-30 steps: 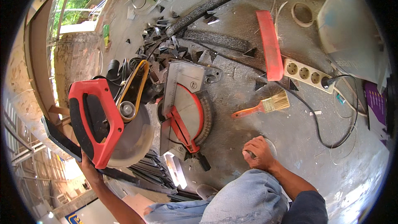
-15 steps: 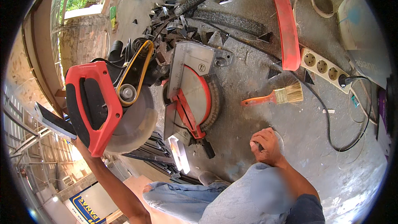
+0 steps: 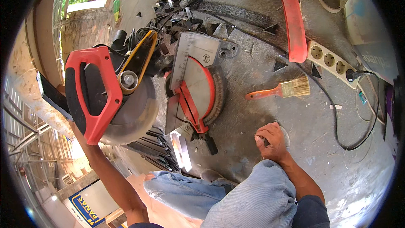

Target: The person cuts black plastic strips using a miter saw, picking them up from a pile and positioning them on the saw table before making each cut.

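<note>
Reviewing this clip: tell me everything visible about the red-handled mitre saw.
The mitre saw rests on the grey floor. Its red loop handle has a black grip; beside it a yellow belt rounds a pulley, next to a grey disc that appears raised clear of the base. The metal-looking base has a round, red-edged table, ruler-marked fence and black knob. The left hand is mostly hidden behind the handle; whether it touches cannot be told.

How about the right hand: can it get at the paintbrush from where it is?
Probably yes: the paintbrush lies just ahead of the right hand, and nothing visible blocks the way. The hand seems closed around a dark object, though, so its grip may need freeing first.
</note>
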`<state>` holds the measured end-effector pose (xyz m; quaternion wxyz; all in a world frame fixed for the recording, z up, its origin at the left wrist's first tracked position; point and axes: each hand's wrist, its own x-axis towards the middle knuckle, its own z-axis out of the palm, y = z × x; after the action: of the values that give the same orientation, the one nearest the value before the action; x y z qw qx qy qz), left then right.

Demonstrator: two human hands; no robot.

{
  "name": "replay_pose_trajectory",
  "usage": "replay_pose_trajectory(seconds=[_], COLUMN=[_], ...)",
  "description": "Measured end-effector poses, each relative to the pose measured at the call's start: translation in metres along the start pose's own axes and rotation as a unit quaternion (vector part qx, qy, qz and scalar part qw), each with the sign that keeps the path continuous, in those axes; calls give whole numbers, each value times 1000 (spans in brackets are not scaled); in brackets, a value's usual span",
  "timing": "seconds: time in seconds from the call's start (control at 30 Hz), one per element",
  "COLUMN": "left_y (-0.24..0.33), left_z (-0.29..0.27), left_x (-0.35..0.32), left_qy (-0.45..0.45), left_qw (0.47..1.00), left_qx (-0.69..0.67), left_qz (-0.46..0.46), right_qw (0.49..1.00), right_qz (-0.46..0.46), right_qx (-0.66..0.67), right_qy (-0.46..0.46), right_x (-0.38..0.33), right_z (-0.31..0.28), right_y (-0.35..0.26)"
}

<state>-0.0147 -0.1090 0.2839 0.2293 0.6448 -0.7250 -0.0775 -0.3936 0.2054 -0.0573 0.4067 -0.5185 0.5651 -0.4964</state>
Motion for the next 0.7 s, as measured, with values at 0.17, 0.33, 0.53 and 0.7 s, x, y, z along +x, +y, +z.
replay_pose_trajectory(seconds=[0.17,0.33,0.53,0.7], left_y=[-8,-12,-23,-41], left_z=[-2,-3,-6,-18], left_x=[0,1,-2,-2], left_qy=[4,6,24,25], left_qw=[999,999,994,996], left_qx=[14,3,-110,-78], left_qz=[50,54,6,17], right_qw=[1000,1000,1000,1000], right_qz=[4,-3,-1,-4], right_qx=[-3,-4,-12,-3], right_qy=[-2,0,1,-7], right_x=[0,1,1,2], right_z=[2,0,0,1], right_y=[-2,-2,-2,0])
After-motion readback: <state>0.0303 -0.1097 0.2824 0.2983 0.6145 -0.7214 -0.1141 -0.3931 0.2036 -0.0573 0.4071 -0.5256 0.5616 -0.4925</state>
